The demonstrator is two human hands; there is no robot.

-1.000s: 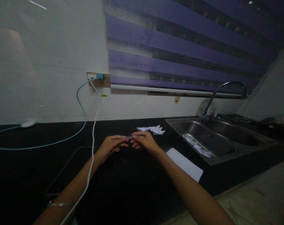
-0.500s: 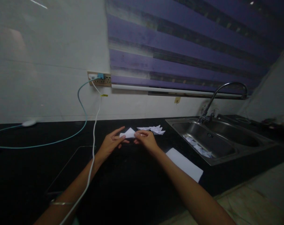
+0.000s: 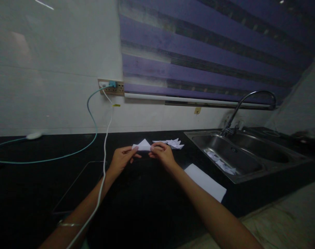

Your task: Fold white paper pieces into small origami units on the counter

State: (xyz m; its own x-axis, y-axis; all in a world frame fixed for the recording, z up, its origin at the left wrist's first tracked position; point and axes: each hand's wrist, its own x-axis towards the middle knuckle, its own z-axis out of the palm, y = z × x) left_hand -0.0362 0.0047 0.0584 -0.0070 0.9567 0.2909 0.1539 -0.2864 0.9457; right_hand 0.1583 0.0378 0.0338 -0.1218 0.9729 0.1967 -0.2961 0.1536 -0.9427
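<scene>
A small piece of folded white paper [image 3: 143, 145], with a pointed top and a flat strip along its bottom, is held up over the dark counter. My left hand [image 3: 122, 157] pinches its left end between thumb and fingers. At the right end, my right hand [image 3: 162, 154] grips it the same way. Just behind my right hand lie several folded white paper pieces [image 3: 175, 143] with sharp points. A stack of plain white paper [image 3: 205, 182] rests on the counter beside my right forearm, which covers part of it.
To the right is a steel double sink [image 3: 261, 169] with a curved faucet [image 3: 234, 112]; more folded paper pieces [image 3: 221, 162] lie in its near basin. A white cable [image 3: 105, 148] hangs across my left forearm from the wall socket [image 3: 112, 87]. A dark flat panel [image 3: 78, 186] lies left.
My left fingers, spread around the paper before, have drawn in to a pinch at its left end. The folded paper has risen slightly. My right hand keeps its grip.
</scene>
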